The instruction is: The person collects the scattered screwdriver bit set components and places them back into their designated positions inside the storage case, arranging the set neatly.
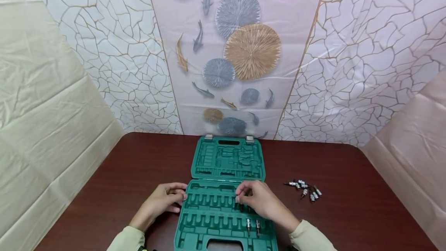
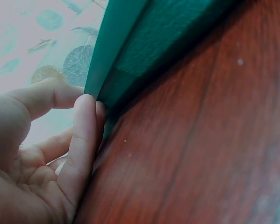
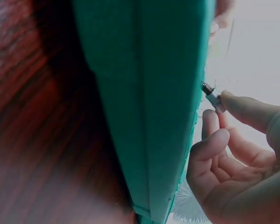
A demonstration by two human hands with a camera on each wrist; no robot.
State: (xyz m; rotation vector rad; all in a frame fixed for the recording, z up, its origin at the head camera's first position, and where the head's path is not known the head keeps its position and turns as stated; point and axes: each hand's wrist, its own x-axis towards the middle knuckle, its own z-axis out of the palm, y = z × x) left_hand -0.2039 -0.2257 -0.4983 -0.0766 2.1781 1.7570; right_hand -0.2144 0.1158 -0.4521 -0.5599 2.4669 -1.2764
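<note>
A green moulded tool case (image 1: 209,208) lies open on the table, its lid folded back toward the wall. My right hand (image 1: 258,198) is over the right part of the tray's upper row. Between thumb and fingertips it pinches a small silver bit socket (image 3: 214,99), its dark tip pointing at the case. Two bit sockets stand in the lower row, one of them a silver bit socket (image 1: 248,226); dark pieces show just below my right hand. My left hand (image 1: 162,202) rests at the case's left edge, fingertips touching the side wall (image 2: 114,65), fingers loosely bent.
Several loose bit sockets (image 1: 312,195) lie in a small pile to the right of the case on the dark red-brown table (image 1: 334,227). The lid (image 1: 228,158) stands close to the patterned wall covering (image 1: 244,100). Cloth sheets hang at both sides.
</note>
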